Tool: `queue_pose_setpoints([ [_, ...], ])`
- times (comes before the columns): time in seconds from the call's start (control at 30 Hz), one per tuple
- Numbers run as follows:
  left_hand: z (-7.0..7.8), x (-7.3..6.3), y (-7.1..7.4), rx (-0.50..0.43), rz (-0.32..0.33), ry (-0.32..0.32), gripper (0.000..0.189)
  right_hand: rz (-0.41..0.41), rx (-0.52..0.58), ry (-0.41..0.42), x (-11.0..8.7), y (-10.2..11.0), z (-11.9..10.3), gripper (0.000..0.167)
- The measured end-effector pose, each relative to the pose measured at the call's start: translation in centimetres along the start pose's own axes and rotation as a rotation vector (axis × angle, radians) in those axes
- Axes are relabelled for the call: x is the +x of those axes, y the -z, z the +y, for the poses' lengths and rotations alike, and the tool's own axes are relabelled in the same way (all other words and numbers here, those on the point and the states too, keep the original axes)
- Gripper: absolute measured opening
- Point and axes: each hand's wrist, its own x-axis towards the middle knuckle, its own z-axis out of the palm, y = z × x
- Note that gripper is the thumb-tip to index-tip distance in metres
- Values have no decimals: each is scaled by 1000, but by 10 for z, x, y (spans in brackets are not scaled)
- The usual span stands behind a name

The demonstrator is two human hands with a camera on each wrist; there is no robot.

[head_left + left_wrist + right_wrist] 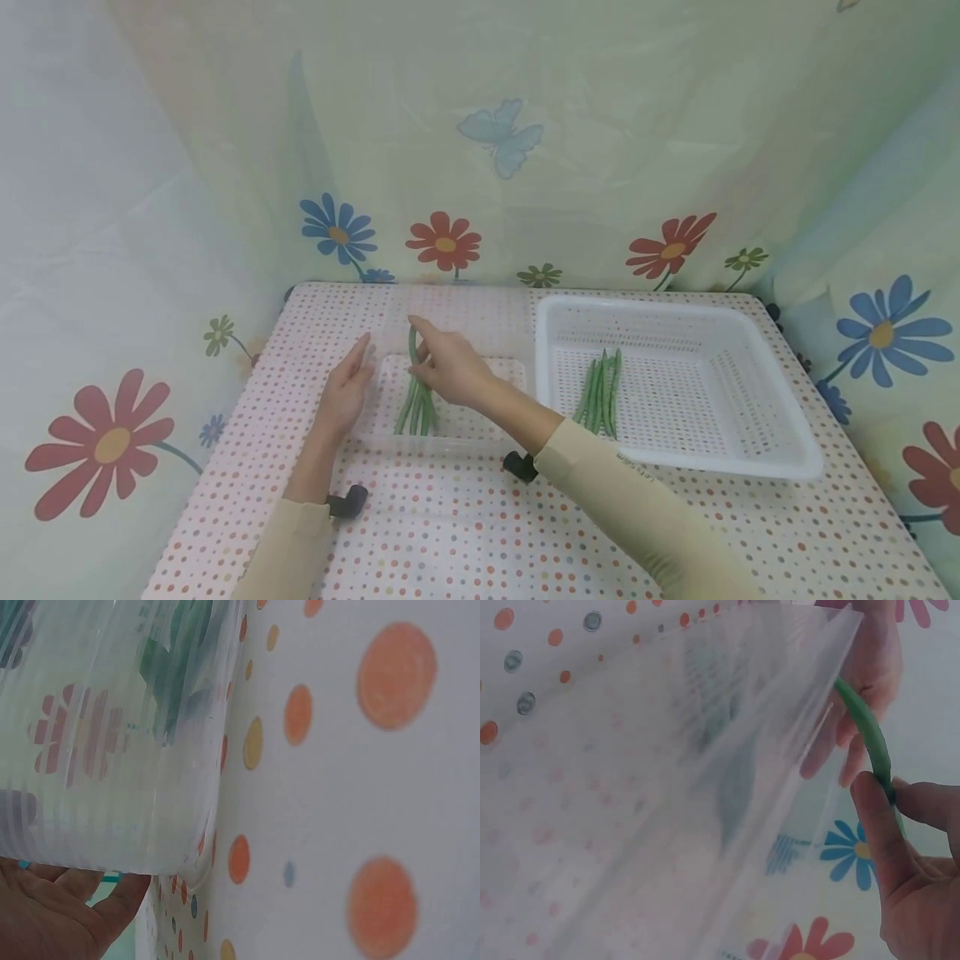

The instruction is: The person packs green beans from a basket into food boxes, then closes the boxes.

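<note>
A green bean is pinched between the thumb and fingers of my right hand, over a clear plastic container. In the right wrist view the bean is slightly curved, its end sticking out past the fingertips. Several green beans lie side by side in the container. My left hand is at the container's left side with fingers extended; the left wrist view puts its fingertips right at the ribbed wall.
To the right stands a white perforated basket with several green beans at its left side. A polka-dot cloth covers the table. Flower-patterned sheeting surrounds the back and sides.
</note>
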Motion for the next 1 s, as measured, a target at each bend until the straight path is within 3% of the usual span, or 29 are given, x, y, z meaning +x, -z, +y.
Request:
queue_pose_setpoints([
  [0.67, 0, -2, 0, 20, 11, -7, 53, 93, 92, -160, 1, -29, 16, 73],
  [1.0, 28, -12, 1, -13, -22, 46, 55, 14, 82, -275, 3, -40, 31, 81],
])
